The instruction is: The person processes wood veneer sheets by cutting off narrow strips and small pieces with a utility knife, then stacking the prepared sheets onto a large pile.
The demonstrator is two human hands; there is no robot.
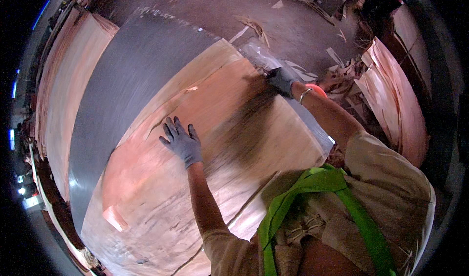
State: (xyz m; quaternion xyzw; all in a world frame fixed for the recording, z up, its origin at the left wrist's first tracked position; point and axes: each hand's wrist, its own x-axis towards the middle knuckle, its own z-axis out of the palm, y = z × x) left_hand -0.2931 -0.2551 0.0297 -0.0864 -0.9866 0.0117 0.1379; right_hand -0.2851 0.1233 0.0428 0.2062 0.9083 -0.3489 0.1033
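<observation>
Two gloved hands, left (182, 142) and right (283, 82), work over thin wood (146, 178) spread across one dark table (132, 56).
In the head view, the left hand lies palm down on the wood near its middle, fingers spread and grasping nothing; the right hand is at the wood's far right edge, though whether its fingers grip that edge cannot be told. How many layers make up the wood is also unclear. One bracelet (305, 95) circles the right wrist, just beside one red object (317, 90), and a green strap (303, 183) crosses the worker's chest. Two piles of wood flank the table, one at left (80, 80), one at right (393, 102), while uncounted scraps (256, 28) litter the floor (185, 5) beyond.
</observation>
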